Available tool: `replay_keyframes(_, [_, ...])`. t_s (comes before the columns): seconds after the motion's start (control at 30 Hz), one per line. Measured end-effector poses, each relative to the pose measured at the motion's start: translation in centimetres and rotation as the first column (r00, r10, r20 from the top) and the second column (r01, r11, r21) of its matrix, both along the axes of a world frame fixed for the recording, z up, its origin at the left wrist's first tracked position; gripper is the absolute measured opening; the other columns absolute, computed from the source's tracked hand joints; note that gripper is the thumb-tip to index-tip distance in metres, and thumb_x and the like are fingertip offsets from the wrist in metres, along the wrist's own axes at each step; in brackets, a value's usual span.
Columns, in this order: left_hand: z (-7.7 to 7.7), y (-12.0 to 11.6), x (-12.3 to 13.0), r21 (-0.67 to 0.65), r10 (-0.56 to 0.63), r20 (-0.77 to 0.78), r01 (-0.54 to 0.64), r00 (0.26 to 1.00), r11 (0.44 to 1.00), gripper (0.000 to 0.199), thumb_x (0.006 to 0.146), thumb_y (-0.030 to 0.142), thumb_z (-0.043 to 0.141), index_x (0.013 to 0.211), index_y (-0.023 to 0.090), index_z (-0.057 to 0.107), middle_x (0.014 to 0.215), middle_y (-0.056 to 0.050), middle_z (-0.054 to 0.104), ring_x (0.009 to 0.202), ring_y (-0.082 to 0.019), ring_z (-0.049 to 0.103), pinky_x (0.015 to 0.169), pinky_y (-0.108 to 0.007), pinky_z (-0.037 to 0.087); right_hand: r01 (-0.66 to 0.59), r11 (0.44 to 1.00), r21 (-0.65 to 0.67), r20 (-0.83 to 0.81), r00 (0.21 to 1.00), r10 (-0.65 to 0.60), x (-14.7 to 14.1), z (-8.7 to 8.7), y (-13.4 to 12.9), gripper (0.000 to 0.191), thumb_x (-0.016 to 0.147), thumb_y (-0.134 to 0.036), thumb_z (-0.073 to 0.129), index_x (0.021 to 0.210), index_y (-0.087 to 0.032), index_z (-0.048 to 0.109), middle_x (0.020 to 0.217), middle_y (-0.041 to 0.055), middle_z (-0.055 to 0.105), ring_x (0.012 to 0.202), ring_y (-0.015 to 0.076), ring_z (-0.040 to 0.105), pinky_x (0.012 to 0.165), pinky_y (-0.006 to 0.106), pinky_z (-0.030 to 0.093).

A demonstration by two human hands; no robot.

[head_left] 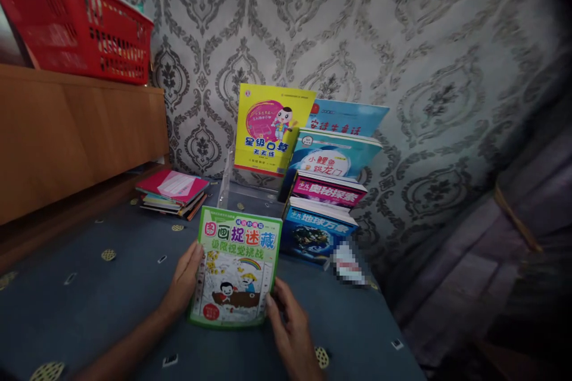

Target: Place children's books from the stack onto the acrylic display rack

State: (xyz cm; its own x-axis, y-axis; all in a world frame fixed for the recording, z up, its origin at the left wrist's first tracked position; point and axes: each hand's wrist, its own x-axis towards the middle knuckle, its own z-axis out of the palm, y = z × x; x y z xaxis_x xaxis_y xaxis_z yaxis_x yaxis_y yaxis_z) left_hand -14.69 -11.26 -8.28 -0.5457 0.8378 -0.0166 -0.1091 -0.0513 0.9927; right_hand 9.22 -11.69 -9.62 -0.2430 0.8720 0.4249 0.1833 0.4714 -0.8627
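Note:
Between my two hands is a green-bordered children's picture book (pixel 236 274), its cover facing me and tilted slightly back. My left hand (pixel 184 277) grips the book's left edge, fingers mostly behind it. On the lower right edge, my right hand (pixel 290 324) holds it with the thumb in front. Just beyond stands a clear book rack (pixel 226 181). In its back left part leans a yellow workbook (pixel 273 131). To the right, several books stand in a stepped row, among them a blue book with a globe (pixel 308 235) and a magenta-covered book (pixel 328 192).
A pile of books and notebooks (pixel 172 190) lies at the left by a wooden cabinet (pixel 80 122). On that cabinet sits a filled red basket (pixel 89 30). A blurred-out white item (pixel 348 265) lies right of the rack. Patterned wallpaper rises behind; a curtain hangs at right.

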Motion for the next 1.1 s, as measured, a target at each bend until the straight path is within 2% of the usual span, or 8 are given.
replay_keyframes(0.13, [0.7, -0.2, 0.3, 0.048, -0.079, 0.052, 0.076, 0.996, 0.996, 0.075, 0.075, 0.073, 0.067, 0.122, 0.015, 0.067, 0.136, -0.014, 0.067, 0.139, -0.035, 0.051, 0.118, -0.047, 0.038, -0.007, 1.000, -0.020, -0.005, 1.000, 0.007, 0.1, 0.0, -0.1, 0.041, 0.102, -0.041, 0.050, 0.137, -0.023, 0.061, 0.125, 0.0120, 0.072, 0.110, 0.0244, 0.071, 0.091, 0.033, 0.060])
replay_keyframes(0.33, [1.8, -0.4, 0.5, 0.050, -0.073, 0.069, 0.069, 0.995, 0.996, 0.066, 0.069, 0.073, 0.071, 0.108, 0.020, 0.073, 0.129, -0.009, 0.071, 0.138, -0.036, 0.051, 0.114, -0.044, 0.045, -0.017, 1.000, -0.026, -0.013, 1.000, 0.017, -0.1, 0.4, -0.2, 0.039, 0.103, -0.040, 0.049, 0.136, -0.023, 0.062, 0.127, 0.0124, 0.072, 0.113, 0.0246, 0.070, 0.093, 0.033, 0.060])
replay_keyframes(0.47, [2.6, -0.5, 0.7, 0.095, -0.154, 0.080, 0.146, 0.985, 0.985, 0.071, 0.063, 0.076, 0.073, 0.107, 0.020, 0.074, 0.120, -0.009, 0.075, 0.135, -0.038, 0.053, 0.107, -0.044, 0.051, -0.007, 1.000, -0.025, -0.028, 1.000, 0.006, -0.2, 0.2, 0.0, 0.039, 0.102, -0.041, 0.051, 0.132, -0.021, 0.064, 0.125, 0.0128, 0.073, 0.111, 0.0239, 0.071, 0.091, 0.032, 0.060])
replay_keyframes(0.63, [3.1, -0.8, 0.6, 0.155, -0.298, 0.041, 0.289, 0.954, 0.945, 0.068, 0.076, 0.071, 0.069, 0.120, 0.019, 0.067, 0.123, -0.009, 0.074, 0.127, -0.035, 0.060, 0.103, -0.044, 0.053, -0.008, 1.000, -0.028, -0.043, 0.999, 0.007, -0.3, 0.3, 0.1, 0.038, 0.102, -0.043, 0.051, 0.131, -0.021, 0.064, 0.124, 0.0122, 0.073, 0.110, 0.0228, 0.071, 0.091, 0.030, 0.059])
replay_keyframes(0.73, [3.7, -0.9, 0.0, 0.162, -0.448, -0.017, 0.444, 0.894, 0.881, 0.064, 0.083, 0.062, 0.068, 0.132, 0.022, 0.060, 0.131, -0.009, 0.070, 0.125, -0.032, 0.062, 0.105, -0.045, 0.052, 0.003, 0.999, -0.032, -0.063, 0.998, -0.005, -0.4, 0.5, 0.1, 0.036, 0.100, -0.043, 0.054, 0.127, -0.022, 0.066, 0.121, 0.0116, 0.074, 0.106, 0.0230, 0.072, 0.088, 0.030, 0.060])
replay_keyframes(0.87, [4.4, -0.3, -2.1, 0.090, -0.621, -0.142, 0.635, 0.770, 0.767, 0.060, 0.086, 0.052, 0.069, 0.137, 0.025, 0.055, 0.142, -0.010, 0.062, 0.129, -0.031, 0.059, 0.109, -0.044, 0.049, -0.002, 0.998, -0.058, -0.089, 0.996, -0.003, -0.5, 1.2, 0.0, 0.035, 0.099, -0.044, 0.055, 0.124, -0.022, 0.066, 0.120, 0.0114, 0.074, 0.104, 0.0234, 0.072, 0.086, 0.031, 0.060])
replay_keyframes(1.0, [5.0, 1.0, -4.7, -0.039, -0.675, -0.383, 0.719, 0.631, 0.694, 0.057, 0.088, 0.049, 0.066, 0.139, 0.024, 0.055, 0.144, -0.011, 0.060, 0.131, -0.032, 0.056, 0.110, -0.046, 0.047, -0.013, 0.997, -0.080, -0.085, 0.996, 0.006, -0.5, 2.0, 0.1, 0.034, 0.097, -0.045, 0.057, 0.121, -0.022, 0.068, 0.118, 0.0114, 0.075, 0.103, 0.0240, 0.072, 0.085, 0.032, 0.060])
replay_keyframes(1.1, [6.3, 1.9, -5.9, -0.163, -0.707, -0.533, 0.763, 0.466, 0.626, 0.053, 0.088, 0.045, 0.064, 0.135, 0.022, 0.058, 0.134, -0.010, 0.066, 0.121, -0.031, 0.061, 0.100, -0.043, 0.053, -0.009, 0.995, -0.102, -0.095, 0.996, -0.001, -0.6, 2.3, 0.3, 0.034, 0.096, -0.046, 0.059, 0.118, -0.022, 0.068, 0.115, 0.0112, 0.075, 0.100, 0.0238, 0.073, 0.082, 0.032, 0.061])
